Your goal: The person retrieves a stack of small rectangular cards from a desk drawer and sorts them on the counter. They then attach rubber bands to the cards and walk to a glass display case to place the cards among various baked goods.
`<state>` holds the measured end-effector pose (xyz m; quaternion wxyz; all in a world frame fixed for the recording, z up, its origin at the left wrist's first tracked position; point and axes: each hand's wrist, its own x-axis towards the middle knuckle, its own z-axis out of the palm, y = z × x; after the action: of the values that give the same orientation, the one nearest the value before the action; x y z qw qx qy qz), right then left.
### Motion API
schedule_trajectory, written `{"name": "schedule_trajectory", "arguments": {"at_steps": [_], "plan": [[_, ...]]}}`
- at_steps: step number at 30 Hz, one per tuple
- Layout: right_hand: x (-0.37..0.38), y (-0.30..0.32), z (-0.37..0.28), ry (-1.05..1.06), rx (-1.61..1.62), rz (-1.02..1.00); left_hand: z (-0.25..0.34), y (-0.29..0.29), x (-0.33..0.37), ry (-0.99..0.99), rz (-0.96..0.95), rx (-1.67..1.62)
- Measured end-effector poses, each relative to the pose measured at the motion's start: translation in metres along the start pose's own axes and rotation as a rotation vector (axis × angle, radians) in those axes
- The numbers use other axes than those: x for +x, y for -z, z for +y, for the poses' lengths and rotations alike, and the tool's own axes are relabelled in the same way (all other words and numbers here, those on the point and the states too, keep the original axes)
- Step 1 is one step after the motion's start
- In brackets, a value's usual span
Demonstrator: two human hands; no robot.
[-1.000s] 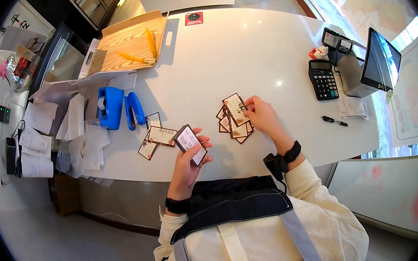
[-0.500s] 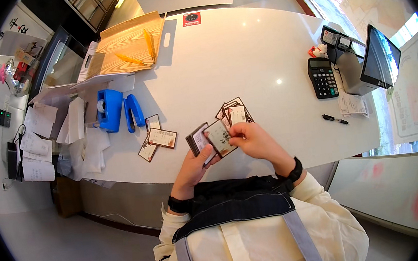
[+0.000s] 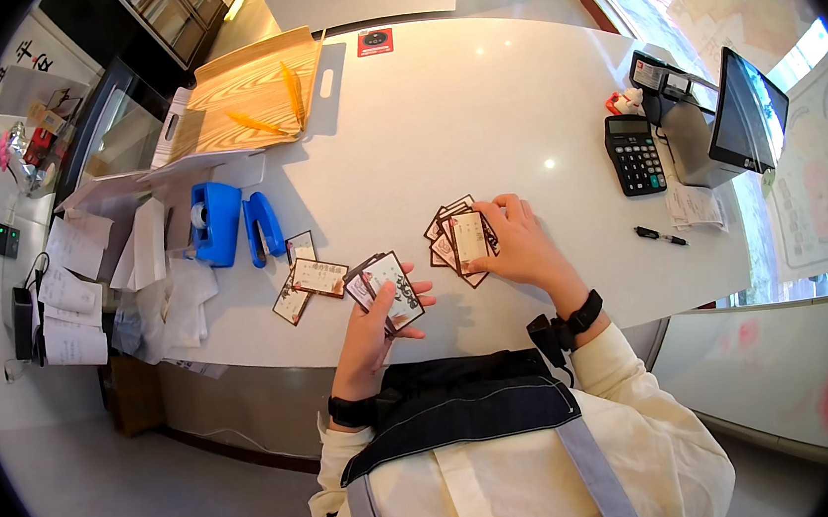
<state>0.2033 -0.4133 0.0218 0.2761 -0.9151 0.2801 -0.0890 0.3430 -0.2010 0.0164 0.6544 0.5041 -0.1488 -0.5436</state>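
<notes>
My left hand holds a small stack of dark-edged printed cards, its thumb across the top one and its fingers spread out underneath. To the right, my right hand grips a cream card by its far and near edges. That card lies on or just over a loose pile of similar cards; whether it touches them I cannot tell. Left of the stack, another few cards overlap on the white counter.
A blue tape dispenser and blue stapler stand at left, before a wooden tray with yellow tongs. At right are a calculator, a pen, a receipt and a screen.
My right hand has moved right and away from the stack, taking a card to the loose pile. My left hand has dropped slightly left with the rest, a different card now on top.
</notes>
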Motion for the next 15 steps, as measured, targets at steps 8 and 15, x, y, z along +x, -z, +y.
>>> {"name": "schedule_trajectory", "arguments": {"at_steps": [8, 15], "plan": [[-0.001, -0.015, 0.010, -0.003, 0.093, 0.172, 0.000, 0.001, -0.005, -0.044, -0.122, -0.299], [-0.014, -0.002, -0.010, 0.012, 0.759, -0.007, -0.006, 0.005, 0.002, -0.048, -0.120, -0.264]]}}
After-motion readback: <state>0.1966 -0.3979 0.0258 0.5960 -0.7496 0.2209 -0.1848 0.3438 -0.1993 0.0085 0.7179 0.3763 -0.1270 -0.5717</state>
